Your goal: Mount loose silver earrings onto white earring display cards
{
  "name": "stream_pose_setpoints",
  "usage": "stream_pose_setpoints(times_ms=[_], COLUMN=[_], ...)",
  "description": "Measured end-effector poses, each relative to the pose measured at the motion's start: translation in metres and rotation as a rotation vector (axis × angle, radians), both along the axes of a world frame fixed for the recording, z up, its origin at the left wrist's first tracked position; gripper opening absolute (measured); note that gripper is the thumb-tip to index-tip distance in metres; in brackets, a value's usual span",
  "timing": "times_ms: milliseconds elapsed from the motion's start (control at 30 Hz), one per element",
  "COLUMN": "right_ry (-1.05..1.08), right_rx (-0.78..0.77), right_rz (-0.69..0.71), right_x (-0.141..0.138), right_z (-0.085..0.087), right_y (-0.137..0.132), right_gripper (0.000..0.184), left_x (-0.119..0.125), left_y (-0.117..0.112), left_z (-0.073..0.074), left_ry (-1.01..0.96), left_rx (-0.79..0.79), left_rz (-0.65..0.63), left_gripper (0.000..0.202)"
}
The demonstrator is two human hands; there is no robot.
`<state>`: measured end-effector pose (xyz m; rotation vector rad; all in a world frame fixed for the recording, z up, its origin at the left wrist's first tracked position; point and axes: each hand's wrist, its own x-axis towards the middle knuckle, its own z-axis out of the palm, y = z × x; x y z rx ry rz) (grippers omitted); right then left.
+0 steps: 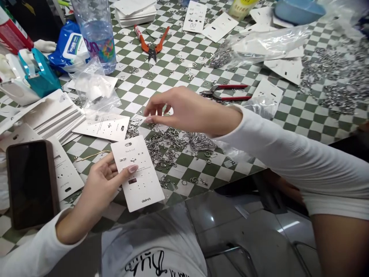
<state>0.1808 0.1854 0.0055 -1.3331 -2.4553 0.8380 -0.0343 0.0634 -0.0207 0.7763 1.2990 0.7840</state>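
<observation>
Above the green-and-white checked tabletop [288,119], the right hand [184,111] hangs palm down and partly open, its fingers [152,110] loosely curved and holding nothing visible, just over a heap of silver metal rings and clasps [173,144]. The left hand [100,184] grips a white Claire's earring card [141,188], thumb across its face and fingers behind it; small studs sit on the card. Just beside that hand lie a black phone [30,184] and a stack of white cards [54,115]. Farther out are red-handled pliers [227,92], orange-handled snips [151,48], a plastic water bottle [96,30] and a clear bag of rings [259,46], with more loose rings [334,80] spread across the table's far right.
</observation>
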Motion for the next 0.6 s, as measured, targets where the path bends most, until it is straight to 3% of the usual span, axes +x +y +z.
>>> stream_pose_setpoints(times_ms=[167, 267, 367, 467, 533, 600], right_ry=[0.069, -0.001, -0.115, -0.024, 0.105, 0.221], right_rx=[-0.301, -0.324, -0.131, 0.102, 0.233, 0.359], right_rz=[0.034, 0.047, 0.008, 0.033, 0.047, 0.153], right_x=[-0.004, 0.006, 0.025, 0.039, 0.038, 0.032], right_z=[0.002, 0.011, 0.022, 0.025, 0.018, 0.004], right_y=[-0.015, -0.034, -0.055, -0.078, -0.091, -0.102], right_gripper=[0.025, 0.031, 0.034, 0.021, 0.016, 0.023], left_x=[-0.002, -0.003, -0.002, -0.002, -0.001, 0.0], left_y=[0.002, 0.002, 0.001, 0.0, 0.001, 0.001], left_z=[0.0, 0.001, 0.002, 0.003, 0.003, 0.004], left_ry=[-0.116, -0.108, -0.131, -0.139, -0.124, -0.11], left_rx=[-0.047, -0.042, -0.056, -0.047, -0.025, -0.003], left_rz=[0.043, 0.057, 0.097, 0.115, 0.118, 0.111], left_gripper=[0.028, 0.024, 0.022, 0.022, 0.025, 0.028])
